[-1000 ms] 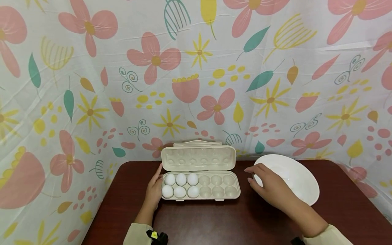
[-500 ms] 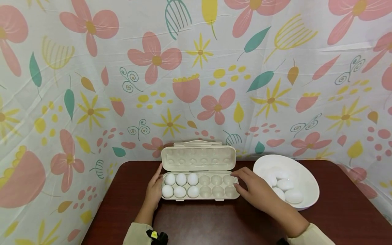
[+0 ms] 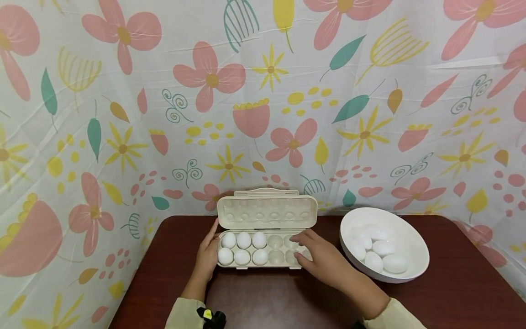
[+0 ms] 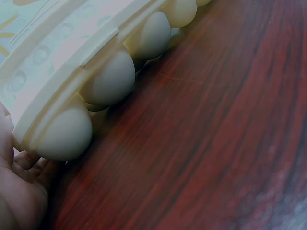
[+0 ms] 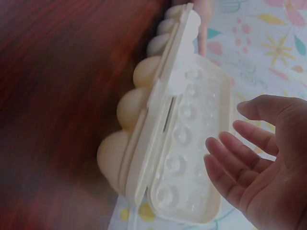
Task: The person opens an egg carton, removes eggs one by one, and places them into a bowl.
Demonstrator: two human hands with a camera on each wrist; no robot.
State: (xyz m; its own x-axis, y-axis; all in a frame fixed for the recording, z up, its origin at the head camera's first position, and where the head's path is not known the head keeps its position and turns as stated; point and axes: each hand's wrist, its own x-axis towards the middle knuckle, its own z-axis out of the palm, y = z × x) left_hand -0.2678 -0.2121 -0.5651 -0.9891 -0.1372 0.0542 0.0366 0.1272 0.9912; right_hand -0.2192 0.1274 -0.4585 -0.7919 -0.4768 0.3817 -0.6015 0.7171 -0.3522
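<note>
Carton (image 3: 276,257) open on worktop (image 3: 255,299); 6 eggs (image 3: 244,241), left half. Left hand (image 3: 207,256) touching left end, fingers mostly extended. Right hand (image 3: 324,261) above right half, loosely spread, holding nothing.

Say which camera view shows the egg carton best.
The head view: it looks down into the open egg carton, though the right hand hides part. The left wrist view shows one cropped side; the right wrist view, a steep side angle.
</note>
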